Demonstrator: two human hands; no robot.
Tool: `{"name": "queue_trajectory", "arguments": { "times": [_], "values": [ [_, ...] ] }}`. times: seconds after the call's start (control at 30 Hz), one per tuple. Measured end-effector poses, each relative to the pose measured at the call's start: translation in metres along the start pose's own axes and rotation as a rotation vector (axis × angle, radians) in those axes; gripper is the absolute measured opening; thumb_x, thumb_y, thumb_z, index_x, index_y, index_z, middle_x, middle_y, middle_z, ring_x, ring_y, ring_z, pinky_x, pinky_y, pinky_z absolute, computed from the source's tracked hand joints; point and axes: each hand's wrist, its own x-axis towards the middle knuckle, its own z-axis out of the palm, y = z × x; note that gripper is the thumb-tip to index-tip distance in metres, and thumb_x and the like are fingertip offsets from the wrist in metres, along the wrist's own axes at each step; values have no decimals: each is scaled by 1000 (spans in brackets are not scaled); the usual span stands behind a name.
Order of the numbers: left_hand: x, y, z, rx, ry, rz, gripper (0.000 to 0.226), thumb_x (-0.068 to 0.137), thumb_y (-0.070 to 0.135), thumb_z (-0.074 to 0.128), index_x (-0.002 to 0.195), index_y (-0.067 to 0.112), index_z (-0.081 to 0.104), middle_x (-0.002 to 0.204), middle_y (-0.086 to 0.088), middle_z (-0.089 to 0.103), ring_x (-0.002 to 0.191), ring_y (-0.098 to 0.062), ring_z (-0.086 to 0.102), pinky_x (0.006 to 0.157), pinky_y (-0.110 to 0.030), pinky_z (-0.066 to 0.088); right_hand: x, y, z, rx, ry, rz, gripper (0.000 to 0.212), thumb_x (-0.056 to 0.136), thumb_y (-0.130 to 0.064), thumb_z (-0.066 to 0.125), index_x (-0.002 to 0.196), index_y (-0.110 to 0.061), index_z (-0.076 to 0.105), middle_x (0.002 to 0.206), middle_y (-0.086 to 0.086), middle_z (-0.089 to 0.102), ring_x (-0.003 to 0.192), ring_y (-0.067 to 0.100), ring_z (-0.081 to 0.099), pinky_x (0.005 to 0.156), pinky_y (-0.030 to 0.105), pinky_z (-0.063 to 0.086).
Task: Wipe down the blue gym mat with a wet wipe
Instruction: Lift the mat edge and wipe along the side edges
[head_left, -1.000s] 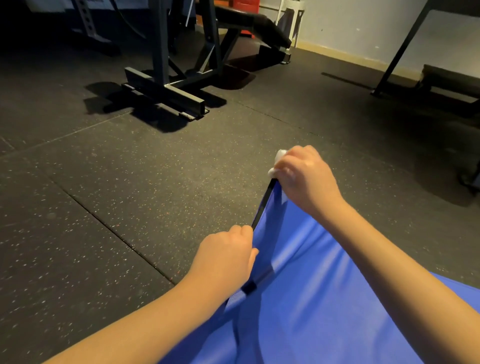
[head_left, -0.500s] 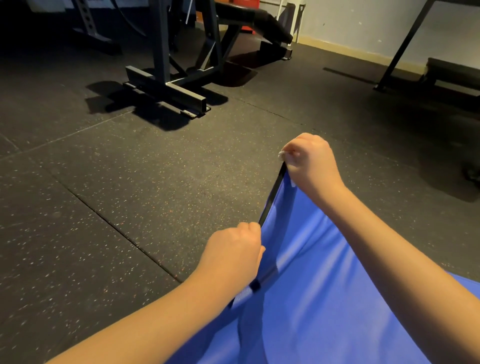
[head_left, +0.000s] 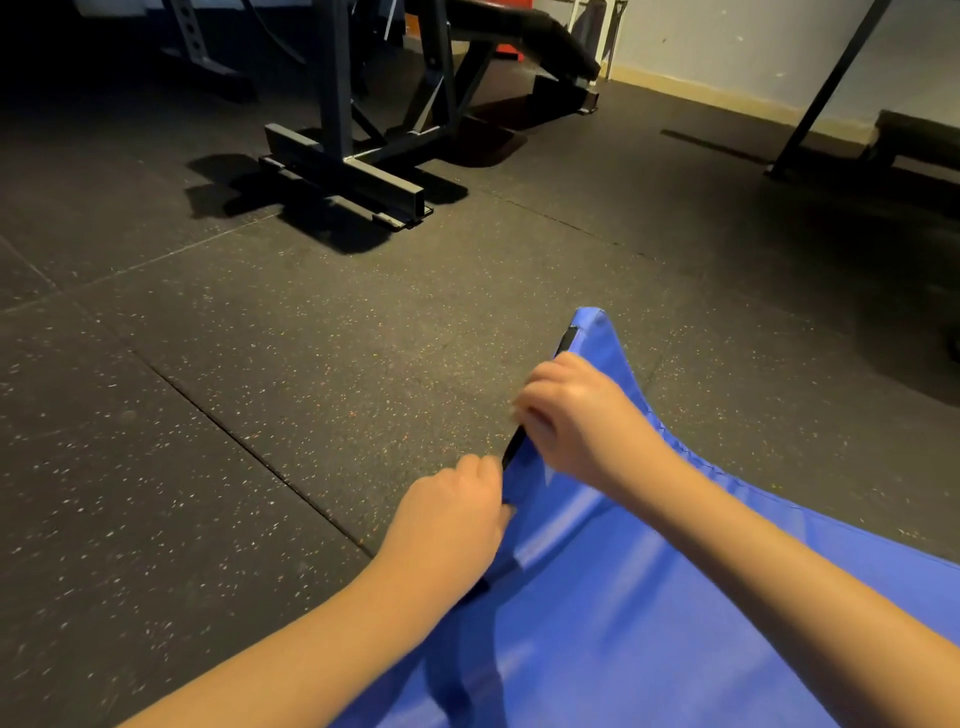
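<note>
Above the dark speckled rubber floor (head_left: 208, 415), the left hand (head_left: 452, 525) curls its fingers round the lifted, black-trimmed edge of the smooth blue gym mat (head_left: 649, 623), which spreads over the lower right. Farther along, the right hand (head_left: 576, 415) grips the same edge, near the mat's raised corner.

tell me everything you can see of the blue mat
The blue mat looks like smooth, slightly shiny vinyl, with a black strip along its lifted edge and a stitched seam on the far side. It lies on the dark speckled floor, its left edge pulled up so the far corner stands in a peak. The left hand grips the edge low down; the right hand grips it higher up. The mat's near part runs out of view.
</note>
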Motion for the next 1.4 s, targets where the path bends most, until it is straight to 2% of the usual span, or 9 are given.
{"name": "queue_trajectory", "arguments": {
  "times": [0.07,0.17,0.3,0.4,0.6,0.8,0.97,1.2,1.4],
  "values": [
    [6,3,-7,-35,46,-12,38,81,40,74,85,19,44,84,-2,55,69,-21,61,54,-26,32,10,18,-3,-25,115,66,22,76,-6,58,54,-7,59,57,6,53,56,28,47,60,32,36],
    [5,-5,-6,-230,-153,-97,26,99,36,48,91,18,32,99,-3,46,92,-26,52,68,-30,32,11,18,4,-66,103,102,23,78,-9,54,55,-7,60,57,6,52,60,27,46,57,35,41],
    [-27,-37,4,-279,-283,-209,36,97,42,49,75,21,30,86,4,36,76,-18,39,64,-29,26,3,19,15,-38,68,118,24,79,-10,55,55,-6,61,59,7,54,60,27,45,62,31,34],
    [-47,-51,2,-277,-385,-279,35,97,43,48,74,23,30,84,6,36,75,-17,41,63,-30,26,19,20,23,-44,137,201,24,77,-8,53,53,-5,59,58,8,53,61,22,38,57,32,43],
    [-45,-47,-3,-298,-352,-284,32,97,38,50,78,19,33,87,4,35,83,-21,41,64,-30,22,6,-51,49,-4,-98,-106,30,68,1,63,46,-12,47,50,3,43,53,25,41,51,36,40],
    [-34,-46,-13,-355,-295,-254,38,96,41,51,70,22,29,83,4,37,77,-19,39,63,-30,25,16,-27,31,-151,40,-12,25,79,-17,56,54,-15,53,53,-4,47,65,25,46,55,29,21],
    [-73,-71,-4,-540,-414,-433,39,90,47,56,72,16,39,75,3,50,62,-15,40,58,-30,31,12,-11,46,-138,54,70,30,84,-23,47,58,-18,60,56,-7,52,66,23,44,54,29,25],
    [-78,-77,0,-409,-359,-424,40,94,46,51,71,16,38,76,1,50,66,-17,42,60,-32,31,33,-26,73,9,-109,56,16,74,-12,51,60,-14,57,58,-5,50,63,25,40,55,26,19],
    [-60,-69,-6,-351,-310,-372,43,95,47,48,67,20,31,73,6,41,72,-20,42,61,-33,28,40,-10,72,102,-284,-24,12,84,-12,47,75,-13,55,70,-4,51,71,25,42,65,40,42]
  ]
}}
